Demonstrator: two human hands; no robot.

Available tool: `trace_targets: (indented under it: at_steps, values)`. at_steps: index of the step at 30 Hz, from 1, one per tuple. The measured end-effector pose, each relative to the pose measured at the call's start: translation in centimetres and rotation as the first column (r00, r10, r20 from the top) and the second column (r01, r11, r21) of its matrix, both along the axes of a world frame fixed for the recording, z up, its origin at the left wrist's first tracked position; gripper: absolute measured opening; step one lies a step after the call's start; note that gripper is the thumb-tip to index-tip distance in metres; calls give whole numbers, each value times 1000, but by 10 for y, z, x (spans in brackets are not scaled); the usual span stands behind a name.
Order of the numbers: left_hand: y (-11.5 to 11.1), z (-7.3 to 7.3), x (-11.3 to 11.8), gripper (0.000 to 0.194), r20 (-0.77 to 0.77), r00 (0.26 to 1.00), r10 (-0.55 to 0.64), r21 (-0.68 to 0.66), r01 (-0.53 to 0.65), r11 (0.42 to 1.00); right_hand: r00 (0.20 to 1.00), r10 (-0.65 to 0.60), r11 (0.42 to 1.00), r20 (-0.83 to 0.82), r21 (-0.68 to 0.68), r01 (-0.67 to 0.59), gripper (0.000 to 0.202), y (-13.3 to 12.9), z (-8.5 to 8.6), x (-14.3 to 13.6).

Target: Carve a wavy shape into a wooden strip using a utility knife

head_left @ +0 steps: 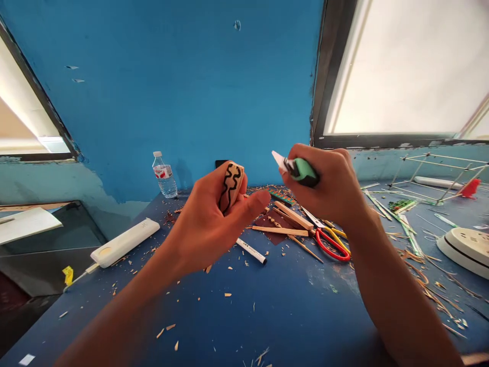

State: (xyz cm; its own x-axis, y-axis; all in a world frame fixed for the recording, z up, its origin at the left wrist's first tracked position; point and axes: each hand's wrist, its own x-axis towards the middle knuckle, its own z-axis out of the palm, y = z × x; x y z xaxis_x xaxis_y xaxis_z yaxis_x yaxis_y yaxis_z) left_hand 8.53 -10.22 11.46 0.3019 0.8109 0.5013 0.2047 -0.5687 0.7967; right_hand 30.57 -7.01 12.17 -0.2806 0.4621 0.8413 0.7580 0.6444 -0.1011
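Observation:
In my left hand [208, 219] is a small block of wood [232, 186], held upright with wavy black lines drawn on its face. The thumb of that hand points out to the right. My right hand [324, 183] grips a utility knife [303, 172] by its green and black handle. Its pale blade [278, 159] points up and left, apart from the wood. Below the hands, a white marker [251, 251] with a black end lies on the blue table [229, 326]. Wood shavings are scattered all around.
Red-handled scissors [332, 247] lie beside wooden sticks [292, 215]. A water bottle [165, 176] stands at the back left, near a white power strip [126, 242]. At the right are a stick frame [439, 176], a round cream device [466, 252] and loose fibres.

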Motion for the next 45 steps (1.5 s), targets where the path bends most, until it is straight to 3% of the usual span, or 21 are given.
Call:
trace_targets:
  at_steps: [9,13,16,20,25,32,37,40,45]
  values:
    - [-8,0,9,41,58,996,-71,-40,73,997,988,126,990,86,-67,-120,21,-6,-7,-21]
    - [-7,0,12,42,64,998,-20,3,20,1000,987,145,985,64,-102,-138,16,-7,-8,-25]
    - [-5,-3,15,44,70,996,53,56,-57,997,994,111,986,24,-128,-107,18,-9,-9,-29]
    - [0,-8,16,50,85,991,102,25,-104,994,1000,16,987,-20,-157,-19,20,-8,-13,-38]
    - [8,-11,12,46,117,987,106,-45,-101,994,993,-104,985,-57,-146,95,24,-4,-20,-51]
    - [8,-8,9,43,63,986,155,-36,-153,988,981,-180,977,-76,-127,170,21,-1,-27,-59]
    - [12,-10,13,46,119,980,161,-40,-157,987,973,-217,974,-81,-91,209,16,3,-33,-62]
    - [17,-11,12,49,166,976,143,-57,-136,989,975,-183,977,-128,-132,166,17,7,-34,-63]
    - [12,-3,1,58,222,975,-12,-173,52,984,976,43,988,-216,-135,-74,25,6,-28,-62]
